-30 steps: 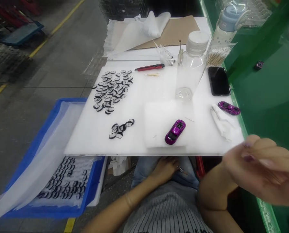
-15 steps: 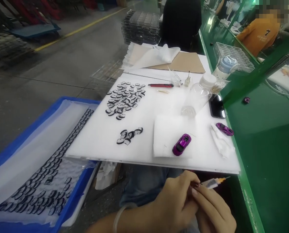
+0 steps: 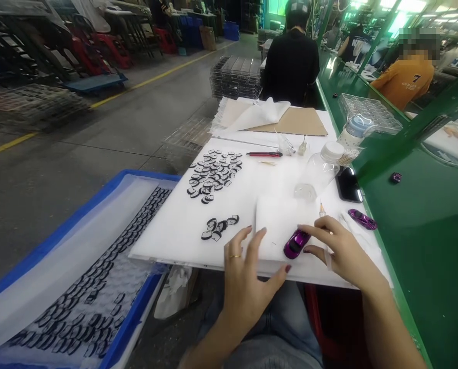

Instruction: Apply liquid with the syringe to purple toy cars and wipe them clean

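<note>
A small purple toy car (image 3: 297,244) rests on a white foam pad (image 3: 269,220) at the front of the board. My left hand (image 3: 247,274) is open to its left, fingers spread, with the thumb near the car's lower end and nothing held. My right hand (image 3: 340,246) has its index finger and thumb at the car's right side, the index fingertip at its upper end. Tucked in that same hand is a syringe (image 3: 322,210), its orange tip pointing up; most of its barrel is hidden. Several small black-edged curved pieces (image 3: 218,229) lie left of the pad.
A larger cluster of those pieces (image 3: 215,174) lies farther back, near a red cutter knife (image 3: 264,154). A clear bottle (image 3: 317,171), a phone (image 3: 349,184) and a second purple car (image 3: 362,219) line the right. A blue tray (image 3: 136,174) stands left. A person in black (image 3: 290,66) sits ahead.
My hands, together below the board's edge before, have separated and risen over it. The left has opened beside the car; the right, with the syringe, has reached the car. The view has tilted up.
</note>
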